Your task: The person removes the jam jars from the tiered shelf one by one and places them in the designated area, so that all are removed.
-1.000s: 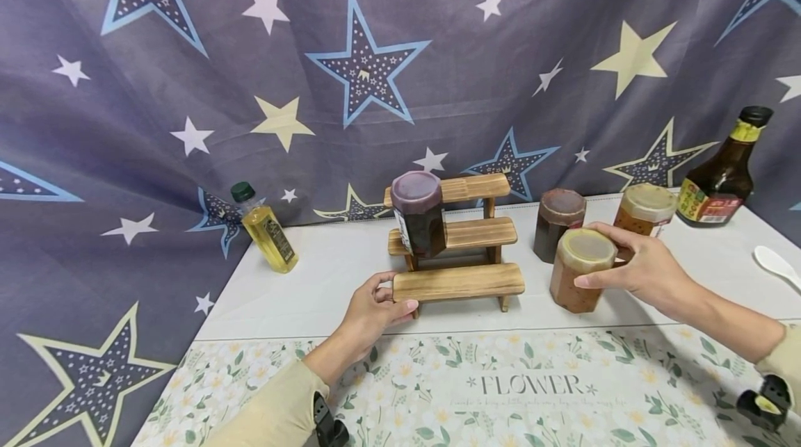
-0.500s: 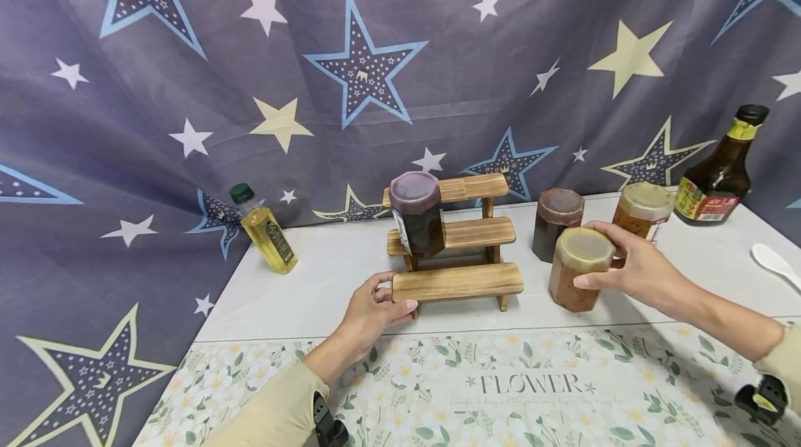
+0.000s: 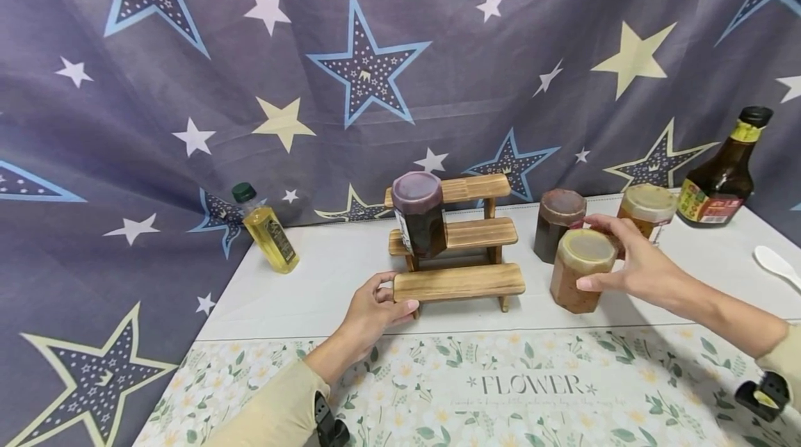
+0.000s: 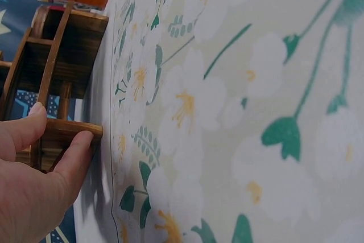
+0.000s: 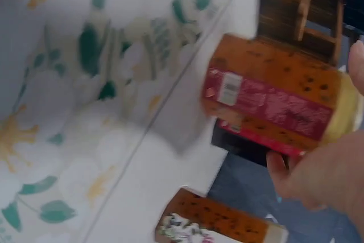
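My left hand (image 3: 370, 308) grips the left end of the lowest step of a wooden three-step display rack (image 3: 459, 283), thumb and fingers on the board's edges in the left wrist view. A dark jam jar with a purplish lid (image 3: 418, 214) stands on the rack's left side. Right of the rack, my right hand (image 3: 641, 263) curves loosely around an orange-brown jam jar (image 3: 577, 287) with a pale lid and a red label. The thumb overlaps its near side; the index finger arches behind the lid. In the right wrist view, thumb and fingers (image 5: 278, 169) lie spread on opposite sides.
Behind that jar stand a dark jar (image 3: 551, 235) and another orange jar (image 3: 647, 207). A dark sauce bottle (image 3: 719, 179) and a white spoon (image 3: 776, 263) are at the right. An oil bottle (image 3: 269, 235) stands left, before a star-printed curtain (image 3: 238, 51).
My right hand's fingers have spread slightly wider, the index finger lifting away from the lid. The jar stays in the same place. My left hand and the rack have not moved.
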The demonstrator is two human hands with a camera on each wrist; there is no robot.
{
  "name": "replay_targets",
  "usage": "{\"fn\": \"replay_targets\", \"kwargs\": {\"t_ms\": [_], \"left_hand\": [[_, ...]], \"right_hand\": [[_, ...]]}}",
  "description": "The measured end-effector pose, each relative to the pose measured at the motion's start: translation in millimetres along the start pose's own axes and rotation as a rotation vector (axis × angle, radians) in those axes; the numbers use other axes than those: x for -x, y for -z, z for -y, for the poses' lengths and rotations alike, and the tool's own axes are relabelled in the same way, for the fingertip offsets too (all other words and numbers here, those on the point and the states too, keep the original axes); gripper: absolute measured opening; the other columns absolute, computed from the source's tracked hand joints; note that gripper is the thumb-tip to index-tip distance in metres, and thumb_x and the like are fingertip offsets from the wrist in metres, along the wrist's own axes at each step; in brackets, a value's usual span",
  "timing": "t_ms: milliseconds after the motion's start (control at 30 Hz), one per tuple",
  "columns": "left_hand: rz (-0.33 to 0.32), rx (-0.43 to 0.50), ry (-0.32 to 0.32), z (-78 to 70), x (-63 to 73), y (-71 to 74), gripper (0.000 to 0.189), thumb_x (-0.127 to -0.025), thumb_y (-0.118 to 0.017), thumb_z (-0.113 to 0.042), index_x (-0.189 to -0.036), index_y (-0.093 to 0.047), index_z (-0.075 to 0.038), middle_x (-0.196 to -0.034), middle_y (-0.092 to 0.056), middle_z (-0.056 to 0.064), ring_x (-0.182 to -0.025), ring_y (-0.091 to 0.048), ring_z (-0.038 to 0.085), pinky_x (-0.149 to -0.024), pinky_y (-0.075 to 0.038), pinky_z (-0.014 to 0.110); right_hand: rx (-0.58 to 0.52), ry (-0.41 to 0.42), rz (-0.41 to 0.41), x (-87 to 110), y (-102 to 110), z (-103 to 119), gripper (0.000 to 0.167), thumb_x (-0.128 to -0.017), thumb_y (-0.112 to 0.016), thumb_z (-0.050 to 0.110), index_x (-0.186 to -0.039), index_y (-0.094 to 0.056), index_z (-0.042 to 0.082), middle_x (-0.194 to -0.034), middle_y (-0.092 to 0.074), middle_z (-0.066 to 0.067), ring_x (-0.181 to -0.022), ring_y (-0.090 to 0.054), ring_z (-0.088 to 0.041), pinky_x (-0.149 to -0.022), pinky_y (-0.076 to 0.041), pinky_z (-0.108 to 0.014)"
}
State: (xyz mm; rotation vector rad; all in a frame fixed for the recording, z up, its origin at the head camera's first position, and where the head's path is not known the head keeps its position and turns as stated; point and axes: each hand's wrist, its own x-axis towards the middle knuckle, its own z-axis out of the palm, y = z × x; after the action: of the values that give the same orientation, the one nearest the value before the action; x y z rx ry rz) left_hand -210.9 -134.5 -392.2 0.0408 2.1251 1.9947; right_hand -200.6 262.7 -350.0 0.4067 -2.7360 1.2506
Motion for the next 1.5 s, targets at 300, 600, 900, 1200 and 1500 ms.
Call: {"fn": "replay_targets", "kwargs": {"t_ms": [300,600,900,1200,1500], "left_hand": [[-0.007,-0.009,0.007,1.2,0.2,0.4,0.065,-0.084,-0.072,0.001,-0.140,-0.039,-0.001,-0.109,-0.062,0.020,-0.089,-0.067,0.024,-0.086,-0.059,0.039],[-0.013,-0.006,0.013,3.1,0.0,-0.4,0.064,-0.084,-0.072,0.001,-0.139,-0.040,0.000,-0.109,-0.062,0.021,-0.088,-0.068,0.022,-0.086,-0.059,0.040],[-0.019,-0.001,0.013,2.8,-0.4,-0.1,0.063,-0.084,-0.072,0.002,-0.138,-0.040,-0.001,-0.109,-0.062,0.021,-0.086,-0.067,0.020,-0.085,-0.060,0.039],[-0.018,-0.003,0.010,0.8,1.0,-0.3,0.064,-0.084,-0.072,0.001,-0.139,-0.040,-0.001,-0.109,-0.062,0.020,-0.087,-0.067,0.021,-0.085,-0.060,0.039],[-0.017,-0.004,0.020,-1.7,0.1,-1.5,0.064,-0.084,-0.072,0.002,-0.139,-0.040,-0.002,-0.109,-0.061,0.021,-0.088,-0.067,0.021,-0.086,-0.059,0.039]], "right_hand": [[0.063,0.143,-0.124,-6.6,6.1,18.3,0.091,-0.069,-0.089,0.019,-0.143,-0.038,0.004,-0.126,-0.039,-0.017,-0.103,-0.036,-0.020,-0.071,-0.036,-0.019],[0.017,0.137,-0.080,-15.9,6.7,51.1,0.090,-0.072,-0.087,0.020,-0.146,-0.036,0.009,-0.134,-0.037,-0.017,-0.114,-0.039,-0.028,-0.090,-0.039,-0.038],[-0.107,0.172,0.025,-29.5,-12.3,81.6,0.090,-0.076,-0.084,0.017,-0.148,-0.032,0.009,-0.133,-0.036,-0.018,-0.125,-0.037,-0.037,-0.102,-0.039,-0.054],[-0.184,0.182,0.082,-43.5,-31.4,104.5,0.094,-0.073,-0.086,0.017,-0.149,-0.031,0.009,-0.142,-0.035,-0.014,-0.127,-0.038,-0.031,-0.107,-0.036,-0.051],[-0.194,0.146,0.114,-58.0,-40.8,118.6,0.091,-0.075,-0.085,0.019,-0.148,-0.031,0.012,-0.142,-0.038,-0.014,-0.130,-0.038,-0.030,-0.107,-0.037,-0.054]]}}
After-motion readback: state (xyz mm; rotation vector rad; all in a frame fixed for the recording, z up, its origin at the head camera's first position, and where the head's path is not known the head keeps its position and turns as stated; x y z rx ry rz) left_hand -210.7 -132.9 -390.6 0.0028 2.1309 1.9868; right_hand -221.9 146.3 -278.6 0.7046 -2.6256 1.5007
